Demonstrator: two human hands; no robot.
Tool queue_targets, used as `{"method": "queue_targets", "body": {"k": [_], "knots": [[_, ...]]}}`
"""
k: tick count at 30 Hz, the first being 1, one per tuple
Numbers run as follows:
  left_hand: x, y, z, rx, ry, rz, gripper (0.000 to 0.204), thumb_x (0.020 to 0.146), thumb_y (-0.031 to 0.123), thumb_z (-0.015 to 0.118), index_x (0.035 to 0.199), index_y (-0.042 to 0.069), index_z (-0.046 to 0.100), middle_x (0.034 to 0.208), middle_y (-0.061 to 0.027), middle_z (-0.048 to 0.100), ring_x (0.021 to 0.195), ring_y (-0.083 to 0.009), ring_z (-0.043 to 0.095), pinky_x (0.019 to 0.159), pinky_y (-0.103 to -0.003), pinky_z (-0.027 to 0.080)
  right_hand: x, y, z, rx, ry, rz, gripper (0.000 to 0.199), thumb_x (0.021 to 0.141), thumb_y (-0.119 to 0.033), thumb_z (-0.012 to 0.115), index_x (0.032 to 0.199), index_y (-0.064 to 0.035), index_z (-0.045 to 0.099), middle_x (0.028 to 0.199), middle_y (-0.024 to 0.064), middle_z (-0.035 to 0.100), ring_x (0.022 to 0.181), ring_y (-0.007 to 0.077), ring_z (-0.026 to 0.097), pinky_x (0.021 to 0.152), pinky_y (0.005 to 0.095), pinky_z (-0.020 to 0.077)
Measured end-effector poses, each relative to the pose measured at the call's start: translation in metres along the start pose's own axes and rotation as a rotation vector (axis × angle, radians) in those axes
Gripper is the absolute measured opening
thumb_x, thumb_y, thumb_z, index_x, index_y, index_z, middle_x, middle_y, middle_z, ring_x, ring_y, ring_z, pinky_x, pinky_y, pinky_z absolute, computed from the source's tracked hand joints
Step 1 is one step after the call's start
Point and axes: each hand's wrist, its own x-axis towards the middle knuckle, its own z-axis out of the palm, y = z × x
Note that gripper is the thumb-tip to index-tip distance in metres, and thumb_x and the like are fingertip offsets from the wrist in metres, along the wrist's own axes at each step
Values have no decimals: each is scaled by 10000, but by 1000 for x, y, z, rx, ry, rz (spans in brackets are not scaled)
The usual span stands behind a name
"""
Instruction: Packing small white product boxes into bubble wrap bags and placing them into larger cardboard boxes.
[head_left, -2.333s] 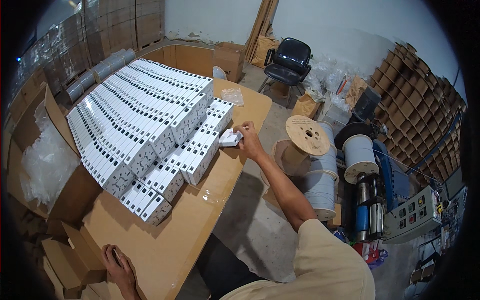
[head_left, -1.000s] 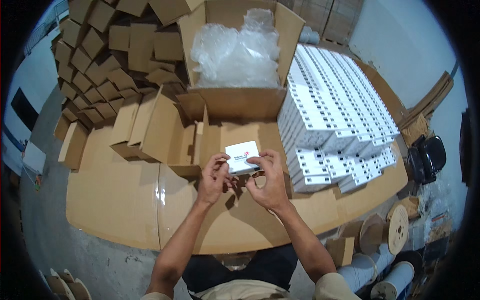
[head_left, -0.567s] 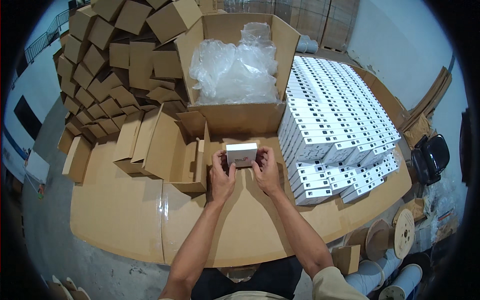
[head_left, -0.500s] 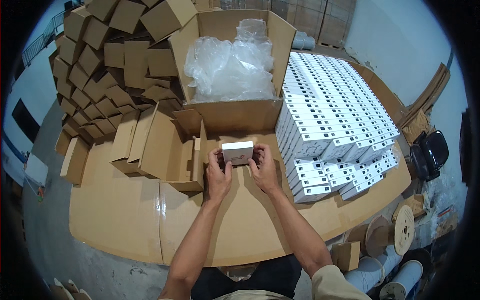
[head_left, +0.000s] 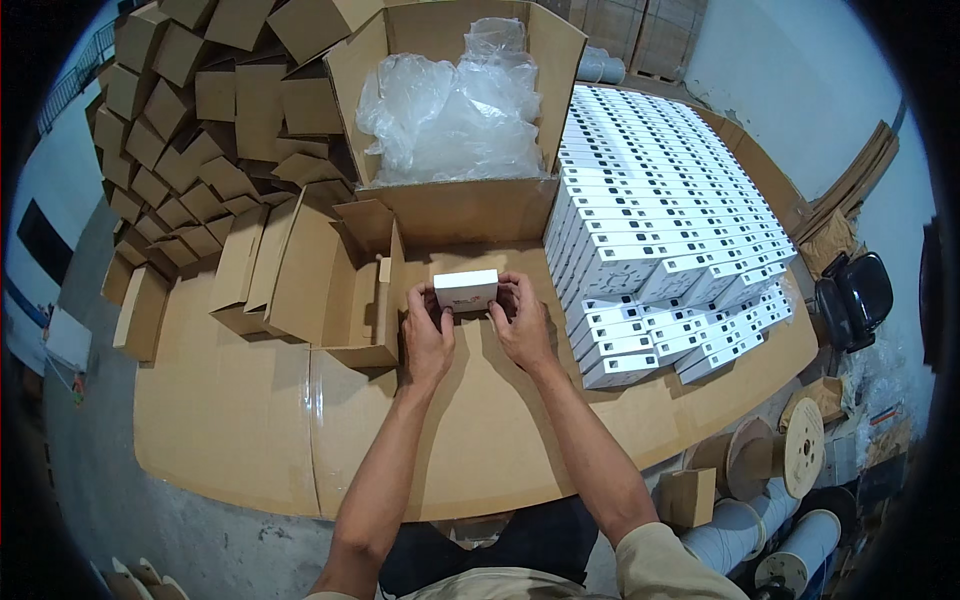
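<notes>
Head view: what are the hands doing?

— Left hand [head_left: 428, 335] and right hand [head_left: 520, 325] grip a small white box [head_left: 465, 289] between them, one at each end, fingers curled round it, just above the worktop [head_left: 230, 420].

— What lies around it?

— A folded carton [head_left: 340, 285] sits just left of the left hand. Behind stands a big open carton [head_left: 470, 205] with a plastic bag [head_left: 450, 110]. Stacked white boxes [head_left: 660, 230] fill the right side.
</notes>
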Motion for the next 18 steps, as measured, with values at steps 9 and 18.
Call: {"method": "queue_targets", "body": {"k": [9,18], "knots": [[-11,27,-7,190,76,207,641,868,-15,606,1439,-25,315,1396,-251,482,1325,-387,488,1077,-444,424,-18,-10,-20,-476,6,-80,473,842,3,622,1291,19,474,1222,213,606,1166,362,596,1025,428,470],[66,143,-2,139,187,429,410,851,49,636,1238,-26,523,1161,-199,588,1124,-352,575,1010,-433,447,-23,-10,-21,-794,7,-92,420,784,-126,649,1172,7,558,1254,234,568,1227,402,516,1091,479,385]]}}
